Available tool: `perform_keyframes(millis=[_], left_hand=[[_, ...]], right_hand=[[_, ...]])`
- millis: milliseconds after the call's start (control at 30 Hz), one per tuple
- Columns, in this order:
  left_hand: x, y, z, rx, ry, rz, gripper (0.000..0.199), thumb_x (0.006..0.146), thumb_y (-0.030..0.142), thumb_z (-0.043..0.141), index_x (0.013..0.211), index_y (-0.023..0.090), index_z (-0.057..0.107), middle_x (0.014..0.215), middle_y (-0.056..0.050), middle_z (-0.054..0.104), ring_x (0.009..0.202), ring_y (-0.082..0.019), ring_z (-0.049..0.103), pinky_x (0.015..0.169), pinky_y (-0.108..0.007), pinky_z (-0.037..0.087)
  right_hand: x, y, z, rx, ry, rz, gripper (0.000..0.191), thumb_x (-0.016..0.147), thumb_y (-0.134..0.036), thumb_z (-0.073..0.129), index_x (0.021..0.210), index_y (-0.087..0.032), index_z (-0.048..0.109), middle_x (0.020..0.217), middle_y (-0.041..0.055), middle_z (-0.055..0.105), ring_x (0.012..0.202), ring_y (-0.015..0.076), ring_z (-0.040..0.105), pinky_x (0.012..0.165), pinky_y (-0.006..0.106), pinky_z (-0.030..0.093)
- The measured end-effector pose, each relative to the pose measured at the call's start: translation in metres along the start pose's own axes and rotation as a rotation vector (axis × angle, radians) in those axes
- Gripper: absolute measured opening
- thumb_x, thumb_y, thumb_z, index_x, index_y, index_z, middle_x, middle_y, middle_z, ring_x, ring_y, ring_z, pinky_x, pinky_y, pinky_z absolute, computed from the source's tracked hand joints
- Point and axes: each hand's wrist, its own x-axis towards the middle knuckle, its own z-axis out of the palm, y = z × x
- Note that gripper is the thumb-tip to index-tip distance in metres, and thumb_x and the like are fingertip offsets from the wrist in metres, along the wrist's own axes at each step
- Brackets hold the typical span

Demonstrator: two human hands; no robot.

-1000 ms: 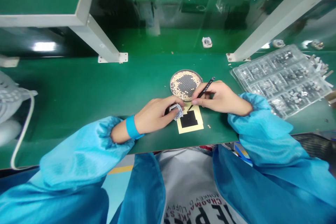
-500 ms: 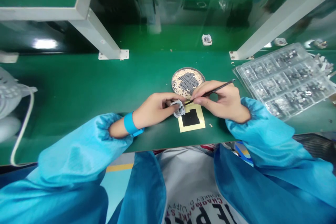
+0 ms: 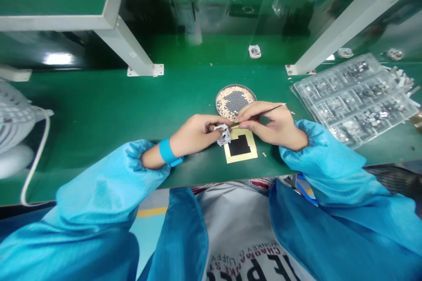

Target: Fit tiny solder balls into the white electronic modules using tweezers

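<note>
My left hand (image 3: 197, 133) is closed on a small white square housing (image 3: 225, 136) with an open middle, gripped by thumb and fingers near the bench's front. My right hand (image 3: 274, 126) holds a thin dark pen-like tool (image 3: 269, 110) in a pinch, its lower end at the housing's upper right edge. Whether the tip touches the housing is hard to tell. Beneath the hands lies a pale yellow sheet with a black patch (image 3: 239, 145). Just behind them, partly covered by my right fingers, sits a round grey dish (image 3: 216, 104) of tiny beige pieces (image 3: 224, 98).
A clear compartment box (image 3: 354, 96) with small parts stands at right. Another white housing (image 3: 254, 51) lies at the back. Shelf legs (image 3: 140, 52) rise from the green bench (image 3: 184, 92). A white fan-like object (image 3: 15, 114) with a cable (image 3: 36, 162) is at left.
The tool has turned slightly in my right hand, its upper end now lower and further left. The housing is tilted a little differently. The whole view has shifted slightly.
</note>
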Motion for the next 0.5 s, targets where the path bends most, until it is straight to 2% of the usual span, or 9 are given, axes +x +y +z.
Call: perform_keyframes(millis=[167,367,500], left_hand=[[0.0001,-0.0014,0.0001,0.021,-0.004,0.022,0.037,0.088,0.020,0.062,0.123,0.021,0.076,0.108,-0.004,0.078,0.080,-0.015,0.068,0.073,-0.025,0.054],[-0.0009,-0.0032,-0.0003,0.043,-0.005,0.033,0.038,0.089,0.019,0.061,0.124,0.023,0.076,0.106,-0.003,0.078,0.077,-0.014,0.067,0.070,-0.024,0.052],[-0.0016,0.0003,-0.0011,0.036,0.004,0.028,0.036,0.089,0.020,0.063,0.122,0.021,0.076,0.108,-0.004,0.078,0.081,-0.015,0.069,0.074,-0.026,0.055]], right_hand=[[0.0003,-0.0014,0.0003,-0.014,-0.007,0.015,0.009,0.092,-0.027,0.075,0.093,-0.018,0.074,0.092,0.0081,0.077,0.089,0.0196,0.074,0.081,0.035,0.061],[-0.0011,0.0015,0.0021,-0.013,-0.026,-0.043,0.008,0.091,-0.020,0.075,0.098,-0.018,0.074,0.095,0.0075,0.076,0.091,0.0184,0.073,0.083,0.034,0.060],[-0.0016,0.0000,0.0022,-0.015,-0.039,-0.055,0.011,0.091,-0.021,0.075,0.101,-0.018,0.073,0.096,0.0071,0.076,0.092,0.0176,0.073,0.083,0.033,0.061]])
